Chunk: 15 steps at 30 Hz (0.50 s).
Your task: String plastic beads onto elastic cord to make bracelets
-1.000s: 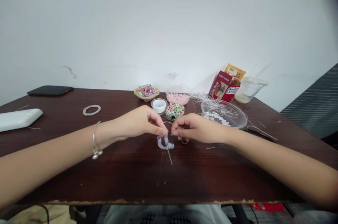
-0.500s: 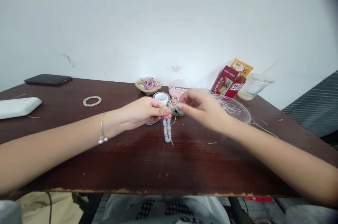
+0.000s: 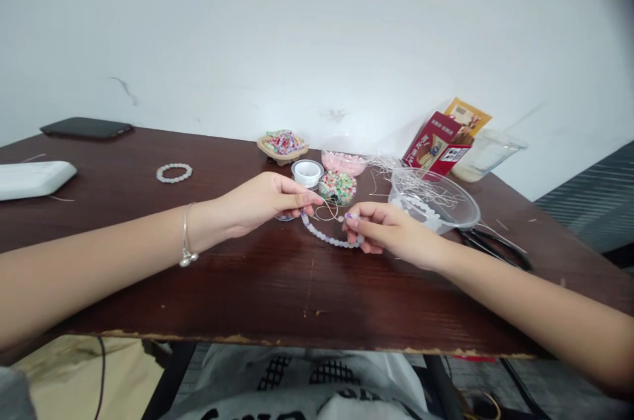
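Observation:
A string of pale white and purple beads (image 3: 327,238) hangs in a shallow curve between my hands, above the dark table. My left hand (image 3: 277,202) is closed in a pinch at its left end, where a thin cord (image 3: 325,210) loops out from the fingertips. The other end is gripped by my right hand (image 3: 381,227), with a few beads showing at the thumb and forefinger. Just behind the hands are a tub of multicoloured beads (image 3: 337,186) and a white spool-like round container (image 3: 307,173). A small container by my left fingers is mostly hidden.
Behind stand a dish of colourful beads (image 3: 282,145) and a pink bead tub (image 3: 343,162). To the right are a clear bowl (image 3: 465,210) with cords, black-handled pliers or scissors (image 3: 495,248), a red box (image 3: 436,142) and a plastic cup (image 3: 488,154). A finished-looking bracelet (image 3: 174,173) lies left.
My right hand has moved down and taken hold of one end of the bead string. The string, which hung as a narrow loop from my left hand, is now spread sideways.

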Motion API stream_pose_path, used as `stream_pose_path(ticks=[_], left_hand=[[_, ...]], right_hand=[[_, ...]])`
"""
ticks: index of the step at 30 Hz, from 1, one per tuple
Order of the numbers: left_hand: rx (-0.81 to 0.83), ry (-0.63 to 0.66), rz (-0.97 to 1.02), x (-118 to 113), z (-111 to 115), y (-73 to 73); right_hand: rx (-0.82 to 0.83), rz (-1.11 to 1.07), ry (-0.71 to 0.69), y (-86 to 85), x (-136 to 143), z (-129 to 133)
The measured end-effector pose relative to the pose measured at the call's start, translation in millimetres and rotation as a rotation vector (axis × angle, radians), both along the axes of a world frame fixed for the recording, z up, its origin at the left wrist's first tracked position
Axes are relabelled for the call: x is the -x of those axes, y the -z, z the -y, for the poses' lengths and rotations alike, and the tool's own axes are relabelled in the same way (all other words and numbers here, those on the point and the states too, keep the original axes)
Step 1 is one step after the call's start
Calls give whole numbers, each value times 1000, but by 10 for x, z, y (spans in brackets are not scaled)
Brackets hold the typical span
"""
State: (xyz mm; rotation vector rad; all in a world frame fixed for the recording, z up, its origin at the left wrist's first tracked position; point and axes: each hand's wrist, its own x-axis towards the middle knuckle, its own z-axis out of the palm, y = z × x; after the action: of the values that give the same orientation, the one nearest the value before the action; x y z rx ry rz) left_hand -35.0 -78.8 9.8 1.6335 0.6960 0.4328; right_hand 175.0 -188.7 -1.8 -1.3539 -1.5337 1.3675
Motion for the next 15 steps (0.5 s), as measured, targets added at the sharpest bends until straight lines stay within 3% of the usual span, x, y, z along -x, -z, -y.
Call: stream_pose_path(ticks=[8, 15], left_hand=[[-6, 21, -101, 33, 44, 15], [-53, 40, -185, 86, 89, 46]], right_hand=[[95, 193, 51, 130, -164, 109], [-331, 817, 24, 15, -165, 143]])
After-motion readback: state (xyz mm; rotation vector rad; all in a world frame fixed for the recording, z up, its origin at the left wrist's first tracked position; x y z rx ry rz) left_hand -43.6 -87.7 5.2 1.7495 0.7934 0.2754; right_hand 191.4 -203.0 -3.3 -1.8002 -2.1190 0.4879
